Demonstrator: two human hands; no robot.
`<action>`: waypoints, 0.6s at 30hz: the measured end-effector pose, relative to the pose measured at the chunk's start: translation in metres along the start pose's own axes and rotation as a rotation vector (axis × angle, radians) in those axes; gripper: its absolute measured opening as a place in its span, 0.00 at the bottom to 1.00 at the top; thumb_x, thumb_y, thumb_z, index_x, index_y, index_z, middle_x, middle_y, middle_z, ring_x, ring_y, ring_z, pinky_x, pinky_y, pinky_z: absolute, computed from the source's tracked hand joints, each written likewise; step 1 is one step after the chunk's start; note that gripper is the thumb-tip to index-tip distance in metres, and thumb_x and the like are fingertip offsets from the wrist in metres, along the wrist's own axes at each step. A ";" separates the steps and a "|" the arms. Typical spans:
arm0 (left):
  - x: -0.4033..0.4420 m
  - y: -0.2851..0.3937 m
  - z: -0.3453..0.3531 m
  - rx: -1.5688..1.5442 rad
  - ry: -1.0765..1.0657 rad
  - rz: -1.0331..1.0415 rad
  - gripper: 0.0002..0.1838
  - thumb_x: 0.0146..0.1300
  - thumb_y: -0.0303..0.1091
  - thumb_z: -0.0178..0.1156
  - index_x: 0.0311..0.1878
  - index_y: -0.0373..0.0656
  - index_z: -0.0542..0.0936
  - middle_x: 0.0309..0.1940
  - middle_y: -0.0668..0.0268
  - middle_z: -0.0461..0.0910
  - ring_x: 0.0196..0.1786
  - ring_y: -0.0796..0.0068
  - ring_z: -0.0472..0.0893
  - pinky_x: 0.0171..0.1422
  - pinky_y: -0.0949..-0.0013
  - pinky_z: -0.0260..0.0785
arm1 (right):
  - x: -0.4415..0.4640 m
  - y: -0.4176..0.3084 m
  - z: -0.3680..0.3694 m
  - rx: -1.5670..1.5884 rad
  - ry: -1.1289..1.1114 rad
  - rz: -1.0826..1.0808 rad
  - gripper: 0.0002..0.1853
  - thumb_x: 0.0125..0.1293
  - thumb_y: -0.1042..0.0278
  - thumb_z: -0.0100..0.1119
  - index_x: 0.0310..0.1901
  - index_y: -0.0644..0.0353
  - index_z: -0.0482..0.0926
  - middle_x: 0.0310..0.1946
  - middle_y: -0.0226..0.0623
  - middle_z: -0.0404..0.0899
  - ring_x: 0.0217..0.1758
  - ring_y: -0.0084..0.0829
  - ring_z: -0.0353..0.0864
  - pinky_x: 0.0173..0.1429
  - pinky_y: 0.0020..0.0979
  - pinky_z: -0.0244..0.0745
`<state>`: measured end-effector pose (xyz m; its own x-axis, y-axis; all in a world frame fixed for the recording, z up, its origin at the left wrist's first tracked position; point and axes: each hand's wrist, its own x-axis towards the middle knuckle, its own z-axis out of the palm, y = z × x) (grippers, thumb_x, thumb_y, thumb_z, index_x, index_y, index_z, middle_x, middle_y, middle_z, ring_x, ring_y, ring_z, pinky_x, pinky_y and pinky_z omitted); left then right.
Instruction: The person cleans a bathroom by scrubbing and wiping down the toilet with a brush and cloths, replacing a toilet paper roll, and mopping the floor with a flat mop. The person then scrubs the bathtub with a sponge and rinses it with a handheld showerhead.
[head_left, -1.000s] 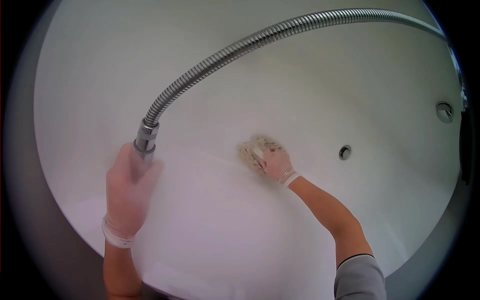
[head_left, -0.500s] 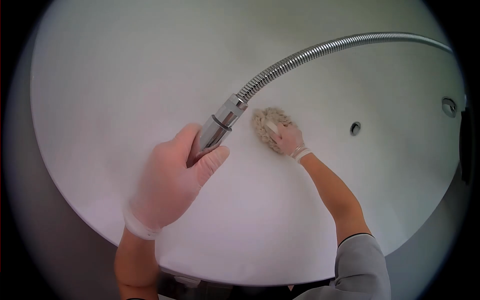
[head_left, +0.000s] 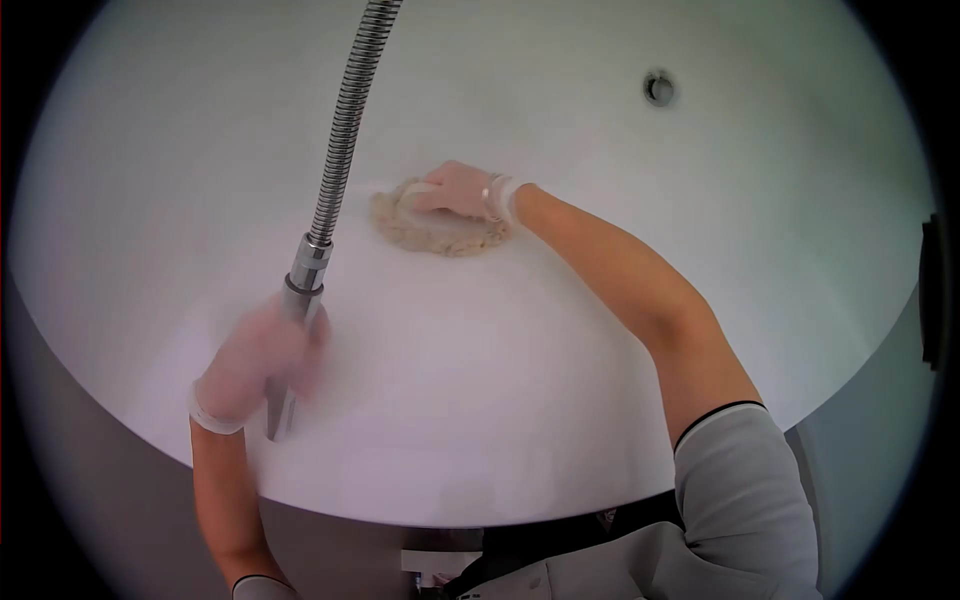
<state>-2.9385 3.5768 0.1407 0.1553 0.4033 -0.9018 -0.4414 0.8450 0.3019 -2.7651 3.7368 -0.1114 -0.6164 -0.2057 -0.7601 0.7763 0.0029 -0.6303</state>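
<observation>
My gloved left hand [head_left: 258, 352], blurred by motion, is closed around a chrome hand shower [head_left: 308, 266] above the near side of the white bathtub [head_left: 500, 400]. The lower end of the shower points down toward the tub's near rim; no water can be made out. From its top a ribbed metal hose [head_left: 345, 130] rises out of view. In the middle of the tub, my gloved right hand [head_left: 464, 190] grips the pale handle of a shaggy beige scrubbing mitt-like brush [head_left: 440, 238]. The brush's fringe lies against the tub surface.
A round drain [head_left: 659, 88] sits in the tub floor at the upper right. The tub's near rim [head_left: 400, 522] curves below my arms. A dark object [head_left: 930, 290] stands at the far right edge.
My right hand has swept the brush leftward along the tub. My left hand has moved down and left, turning the shower more upright. The view has shifted, so the drain appears higher.
</observation>
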 end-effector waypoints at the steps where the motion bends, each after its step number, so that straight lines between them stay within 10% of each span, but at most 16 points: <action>1: -0.001 0.004 0.006 -0.003 0.034 0.039 0.23 0.64 0.54 0.56 0.40 0.40 0.71 0.23 0.69 0.70 0.20 0.81 0.71 0.24 0.77 0.68 | -0.039 0.039 -0.029 -0.013 0.036 0.095 0.20 0.58 0.49 0.55 0.36 0.61 0.79 0.27 0.36 0.77 0.31 0.33 0.74 0.38 0.35 0.70; 4: -0.002 0.004 0.007 0.086 0.065 -0.012 0.22 0.64 0.53 0.57 0.39 0.40 0.70 0.22 0.71 0.69 0.19 0.82 0.70 0.25 0.78 0.66 | -0.188 0.167 -0.116 0.033 0.358 0.604 0.14 0.62 0.59 0.54 0.36 0.62 0.81 0.26 0.37 0.80 0.30 0.29 0.78 0.37 0.32 0.72; 6: -0.003 0.008 0.005 0.162 0.135 -0.040 0.17 0.65 0.48 0.57 0.38 0.42 0.70 0.21 0.73 0.66 0.19 0.84 0.68 0.26 0.78 0.63 | -0.240 0.237 -0.142 -0.621 0.266 0.610 0.16 0.66 0.60 0.49 0.43 0.61 0.82 0.30 0.40 0.83 0.35 0.34 0.82 0.42 0.33 0.74; 10: 0.014 0.052 0.023 0.257 0.357 -0.030 0.13 0.67 0.41 0.57 0.34 0.43 0.68 0.22 0.75 0.61 0.21 0.84 0.64 0.27 0.77 0.61 | -0.248 0.100 -0.127 -0.512 0.250 0.703 0.19 0.67 0.62 0.40 0.38 0.64 0.82 0.35 0.51 0.82 0.40 0.44 0.82 0.47 0.39 0.75; 15: 0.013 0.022 -0.031 0.381 0.801 0.149 0.15 0.66 0.41 0.57 0.31 0.43 0.65 0.22 0.75 0.60 0.24 0.83 0.59 0.28 0.76 0.55 | -0.147 -0.147 0.046 -0.287 -0.083 0.047 0.20 0.63 0.54 0.42 0.40 0.63 0.77 0.40 0.53 0.79 0.49 0.49 0.76 0.54 0.42 0.69; 18: 0.011 0.010 -0.051 0.440 0.887 0.240 0.17 0.67 0.43 0.58 0.30 0.44 0.63 0.21 0.74 0.58 0.24 0.83 0.57 0.28 0.75 0.54 | -0.214 -0.082 0.018 -0.187 0.111 0.185 0.21 0.63 0.52 0.43 0.39 0.63 0.77 0.39 0.52 0.79 0.47 0.48 0.76 0.53 0.41 0.70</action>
<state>-2.9862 3.5720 0.1183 -0.6849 0.3246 -0.6523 0.0174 0.9023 0.4307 -2.6942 3.7628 0.1062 -0.4849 -0.0766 -0.8712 0.8456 0.2132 -0.4894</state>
